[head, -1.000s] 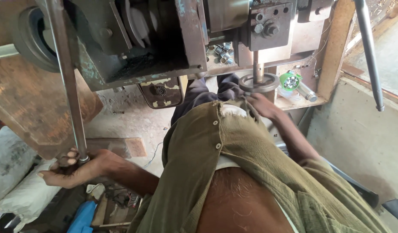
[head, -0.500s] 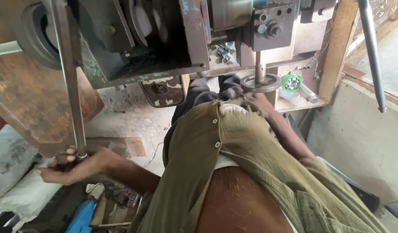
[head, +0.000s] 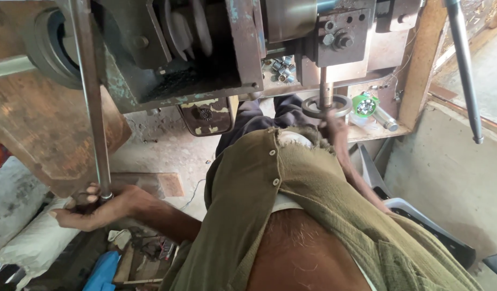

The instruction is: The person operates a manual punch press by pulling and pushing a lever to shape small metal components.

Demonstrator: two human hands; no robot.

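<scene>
Daylight enters from the right of the frame, leaving the concrete wall [head: 448, 178] there bright and slightly washed out. The machine housing [head: 168, 59] at upper centre sits in deep shadow, its recesses near black. The lower left is dim. Focus is acceptable at centre; the right hand [head: 334, 121] shows motion blur. Straight rods bow slightly toward the frame edges, showing wide-angle distortion.

Single head-worn view, looking steeply down over the wearer's olive-green buttoned shirt [head: 291, 205], facing the grey-green metal machine [head: 205, 48] close ahead, left hand [head: 98, 207] low at frame left, right hand [head: 334, 126] further off by a round metal handwheel [head: 327, 105]
</scene>
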